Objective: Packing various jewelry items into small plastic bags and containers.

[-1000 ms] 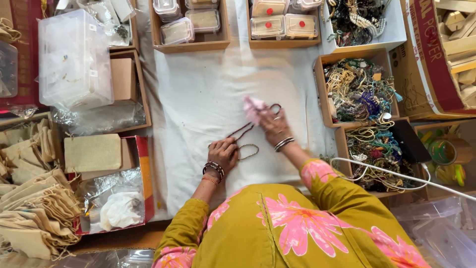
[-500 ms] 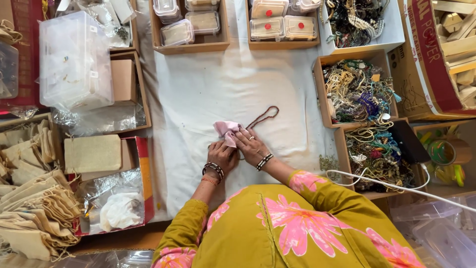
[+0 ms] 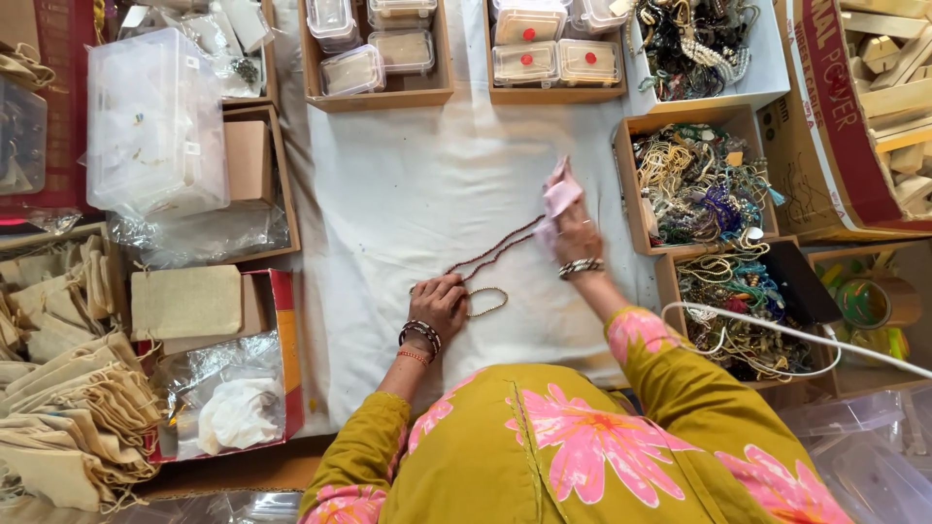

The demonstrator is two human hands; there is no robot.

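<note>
Both hands gripped: left hand (image 3: 442,303) pinned bead necklace (image 3: 490,260), right hand (image 3: 573,233) clutched pink cloth (image 3: 561,194); a hard wipe risked snapping the strand.

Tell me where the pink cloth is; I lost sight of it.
Head view, right of centre: the pink cloth is in the right hand, above the white sheet, beside the jewellery box.

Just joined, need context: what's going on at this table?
A person in a yellow floral top sits at a white cloth ringed by boxes of jewellery. The left hand pins one end of a brown bead necklace to the cloth. The right hand holds a pink cloth closed around the strand further up, with the necklace stretched between the two hands. A box of mixed necklaces sits just right of that hand.
</note>
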